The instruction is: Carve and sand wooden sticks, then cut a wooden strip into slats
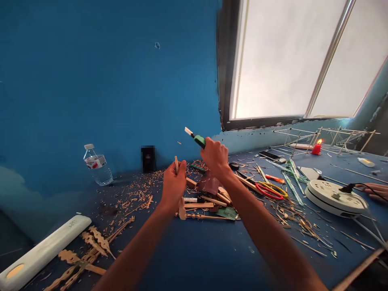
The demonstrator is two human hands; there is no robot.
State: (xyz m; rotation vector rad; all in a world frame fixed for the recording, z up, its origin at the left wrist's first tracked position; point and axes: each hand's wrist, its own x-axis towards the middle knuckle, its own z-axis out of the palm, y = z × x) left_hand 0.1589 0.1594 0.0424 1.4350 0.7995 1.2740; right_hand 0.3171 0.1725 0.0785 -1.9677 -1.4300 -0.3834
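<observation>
My left hand point(174, 182) is closed around a carved bamboo strip point(182, 210); its narrow tip points up past the thumb and its wider end hangs below the palm. My right hand point(215, 155), raised above the table and to the right, grips a green-handled utility knife point(199, 140) with the blade pointing up and left, apart from the strip. A small shaving point(179, 142) is in the air between blade and strip. Beneath my hands lie bamboo pieces point(198, 205) and a brown wrapper-like piece point(209, 184).
Shavings point(133, 198) litter the table. To the left are a water bottle point(99, 165), a long white lamp-like bar point(50, 246) and carved bamboo pieces point(97, 240). On the right are scissors point(271, 190), a round power socket point(333, 198), a lit red candle point(317, 148), stick frames and another person's hand point(374, 190).
</observation>
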